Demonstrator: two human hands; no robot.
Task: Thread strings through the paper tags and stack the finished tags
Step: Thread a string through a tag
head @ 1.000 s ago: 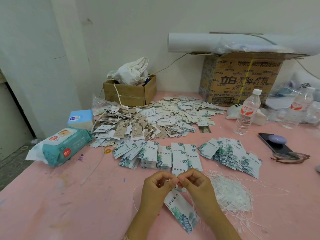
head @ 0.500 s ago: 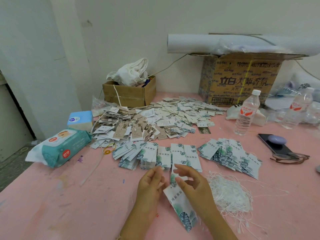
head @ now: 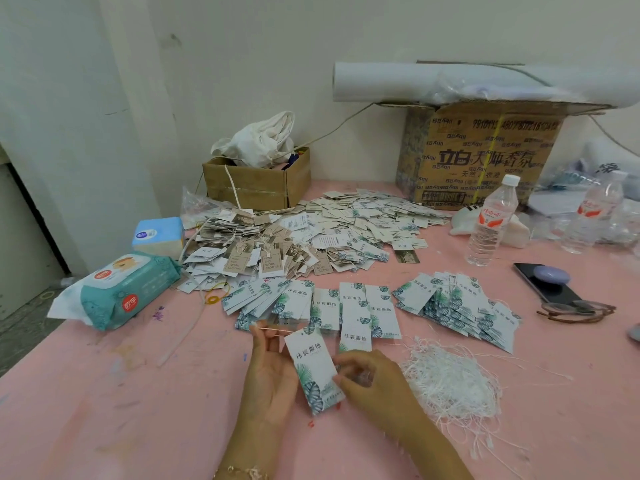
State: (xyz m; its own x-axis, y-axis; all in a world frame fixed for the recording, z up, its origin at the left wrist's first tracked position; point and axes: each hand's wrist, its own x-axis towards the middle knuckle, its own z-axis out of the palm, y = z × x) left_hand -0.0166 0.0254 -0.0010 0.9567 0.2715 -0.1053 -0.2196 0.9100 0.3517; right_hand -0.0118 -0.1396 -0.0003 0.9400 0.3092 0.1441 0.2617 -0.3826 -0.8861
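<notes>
Two bottles (head: 491, 220), two boxes (head: 256, 183), one phone (head: 549, 289)

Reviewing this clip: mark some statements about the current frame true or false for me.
1. The left hand pinches a string that runs to the top of the tag. True.
2. The right hand lies flat on the string pile. False: it pinches the tag's right edge, and the pile lies to its right.
3. A phone lies beside a pair of glasses. True.
4. The water bottle near the big box lies on its side. False: it stands upright with its cap on.
5. The held tag is plain brown. False: it is white with green leaf print.
</notes>
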